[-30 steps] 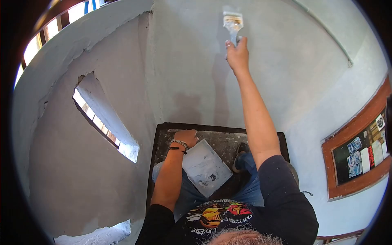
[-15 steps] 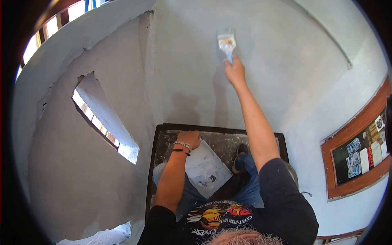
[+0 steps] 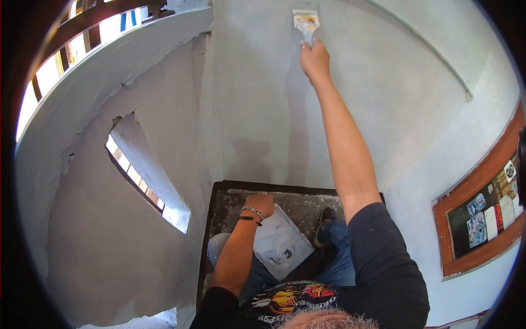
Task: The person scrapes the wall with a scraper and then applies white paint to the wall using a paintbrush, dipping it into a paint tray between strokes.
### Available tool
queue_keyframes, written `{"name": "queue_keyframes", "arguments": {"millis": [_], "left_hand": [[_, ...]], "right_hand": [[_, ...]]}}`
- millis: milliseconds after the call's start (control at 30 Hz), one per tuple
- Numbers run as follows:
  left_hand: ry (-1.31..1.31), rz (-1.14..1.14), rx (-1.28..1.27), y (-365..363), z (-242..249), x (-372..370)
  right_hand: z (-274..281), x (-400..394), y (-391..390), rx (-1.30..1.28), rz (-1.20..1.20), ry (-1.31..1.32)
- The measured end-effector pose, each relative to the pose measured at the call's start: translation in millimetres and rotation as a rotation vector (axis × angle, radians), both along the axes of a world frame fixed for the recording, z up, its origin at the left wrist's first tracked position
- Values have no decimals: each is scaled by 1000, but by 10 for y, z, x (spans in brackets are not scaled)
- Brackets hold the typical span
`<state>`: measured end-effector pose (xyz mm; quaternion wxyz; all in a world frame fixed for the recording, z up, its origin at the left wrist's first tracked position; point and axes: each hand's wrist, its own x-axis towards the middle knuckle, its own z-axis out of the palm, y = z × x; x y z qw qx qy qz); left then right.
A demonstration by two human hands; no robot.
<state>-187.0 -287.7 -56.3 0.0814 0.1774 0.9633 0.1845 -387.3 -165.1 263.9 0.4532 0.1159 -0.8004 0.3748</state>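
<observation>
My right hand (image 3: pixel 316 60) is wrapped round the handle of a wide paintbrush (image 3: pixel 306 23), with the arm stretched far up. The brush's bristles lie against the upper part of the grey-green wall (image 3: pixel 252 82). Low in the view, my left hand (image 3: pixel 263 204) is closed at the top edge of a square, paint-smeared white board (image 3: pixel 279 241), which hangs over my lap. Its fingers curl out of sight, but the board appears held there.
A narrow slanted opening (image 3: pixel 148 181) cuts through the left wall, with a railing (image 3: pixel 71 38) above. A thin pipe (image 3: pixel 422 38) runs along the upper right wall. A wood-framed board (image 3: pixel 482 219) hangs at the right. Speckled dark floor (image 3: pixel 222 211) lies below.
My right hand and the brush have moved up the wall. The view has tilted upward slightly, so the left hand, board and wall opening sit lower in the frame.
</observation>
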Motion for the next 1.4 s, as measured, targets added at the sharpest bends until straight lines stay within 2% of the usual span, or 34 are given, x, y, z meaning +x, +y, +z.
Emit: {"name": "queue_keyframes", "arguments": {"millis": [33,100,300,400,433,533,600,700,800,900,967,1033,1133,1233,1267,1300,1400], "left_hand": [[-4,-1,-9,-11,1,-7],[-4,-5,-19,-8,0,-4],[-7,-39,-23,-12,121,105],[-7,-39,-18,-64,79,90],[-15,-34,-16,-67,47,99],[-4,-48,-19,-43,34,84],[1,-54,-20,-16,40,78],[2,-55,-27,27,112,70],[28,-56,-15,70,142,99],[1,-76,5,91,263,166],[-8,-80,-5,97,209,152],[-18,-82,-11,90,177,149],[-20,-79,-3,94,164,99],[-21,-99,3,172,152,67],[-18,-114,2,210,149,52],[-14,-129,0,244,147,35],[-18,-139,-1,327,163,31]], "right_hand": [[-167,26,15,43,-65,39],[-585,241,101,-23,17,-225],[-2260,671,434,0,11,-419],[-2217,736,639,-222,185,-427],[-2021,706,736,-221,151,-364],[-969,606,967,-286,77,-229],[-437,671,1015,-487,212,-312],[-525,508,1156,-518,229,-431],[-1576,298,1325,-199,-82,-355],[-2808,508,1375,-176,-96,-506],[-3400,824,1343,-146,-115,-540],[-4046,958,1421,11,-157,-348],[-3901,1362,1377,-703,106,-1070],[-3394,1174,1555,-786,21,-1097],[-3057,1057,1614,-715,-25,-1027],[-2741,929,1696,-838,78,-949],[-1793,976,1691,-803,290,-820]]}}
